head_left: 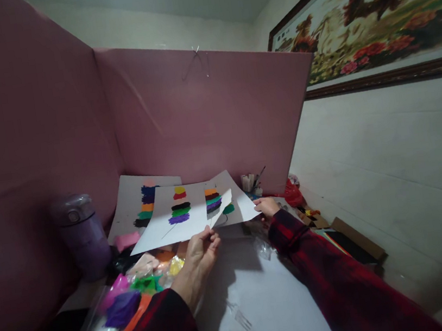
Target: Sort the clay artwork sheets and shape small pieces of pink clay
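Observation:
Pinched between the fingers of my left hand (203, 247) is the lower right corner of a white sheet of paper (156, 232) with stacked bands of yellow, red, black, green and purple. My right hand (267, 208) grips the right corner of a second painted sheet (239, 209), striped orange, purple, grey and green. The left sheet overlaps the right one, and its edge curls up between them. Both sheets are lifted above the table and tilted. Behind them, a third painted sheet (126, 195) leans at the left, partly covered.
A purple bottle (85, 239) stands at the left. Bags of coloured clay-like material, one purple (121, 309), lie by my left forearm. A brush holder (251, 183) is at the back. Pink panels (206, 118) enclose the table (268, 301). A cardboard box (358, 239) sits at the right.

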The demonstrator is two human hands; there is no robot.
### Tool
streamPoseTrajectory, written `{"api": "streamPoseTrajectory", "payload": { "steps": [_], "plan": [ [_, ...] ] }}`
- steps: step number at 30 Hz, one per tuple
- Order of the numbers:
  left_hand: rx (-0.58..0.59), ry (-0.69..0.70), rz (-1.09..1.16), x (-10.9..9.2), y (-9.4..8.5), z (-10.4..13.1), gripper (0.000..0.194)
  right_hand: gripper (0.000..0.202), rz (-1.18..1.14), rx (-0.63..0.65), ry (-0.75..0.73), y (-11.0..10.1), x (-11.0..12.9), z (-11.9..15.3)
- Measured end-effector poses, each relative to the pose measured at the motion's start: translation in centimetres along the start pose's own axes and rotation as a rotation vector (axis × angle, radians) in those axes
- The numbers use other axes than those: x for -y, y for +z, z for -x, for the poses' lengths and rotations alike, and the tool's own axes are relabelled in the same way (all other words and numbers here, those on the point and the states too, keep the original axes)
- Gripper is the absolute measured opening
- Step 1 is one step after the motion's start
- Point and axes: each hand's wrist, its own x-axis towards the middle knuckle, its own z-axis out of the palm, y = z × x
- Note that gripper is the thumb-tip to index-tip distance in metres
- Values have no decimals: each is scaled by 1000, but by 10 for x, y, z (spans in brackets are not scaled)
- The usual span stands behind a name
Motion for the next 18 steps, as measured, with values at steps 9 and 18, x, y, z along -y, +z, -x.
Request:
{"api": "streamPoseTrajectory", "payload": {
  "steps": [9, 18],
  "plan": [
    [-7, -47, 94, -12, 14, 7, 22, 19, -243, -13, 18, 3, 0, 26],
    [0, -61, 101, -14, 14, 6, 21, 18, -529, 92, 27, 39, 6, 68]
  ]
}}
